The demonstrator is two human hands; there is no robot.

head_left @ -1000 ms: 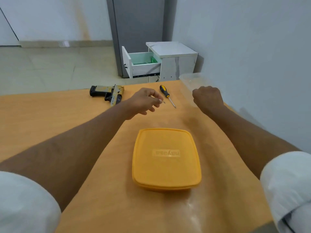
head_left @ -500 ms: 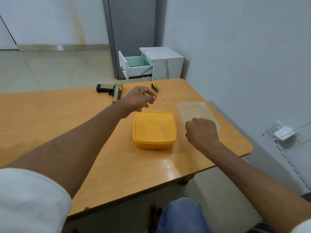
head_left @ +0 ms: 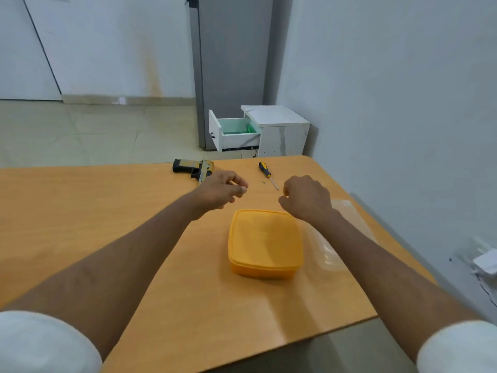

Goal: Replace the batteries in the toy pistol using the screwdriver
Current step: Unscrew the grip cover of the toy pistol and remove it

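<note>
I see the toy pistol [head_left: 193, 169] lying at the far edge of the table [head_left: 107, 211], the screwdriver [head_left: 267, 175] well to its right. Left hand [head_left: 220, 191] fingers curled, pinching sth small, can't tell what. Right hand [head_left: 306, 200] is curled, grip not visible.

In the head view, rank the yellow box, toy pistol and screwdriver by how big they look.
1. Yellow box, clearly largest, though it lies nearest the camera.
2. Toy pistol.
3. Screwdriver, thinnest; its length looks close to the pistol's, so that ranking is unsure.
</note>
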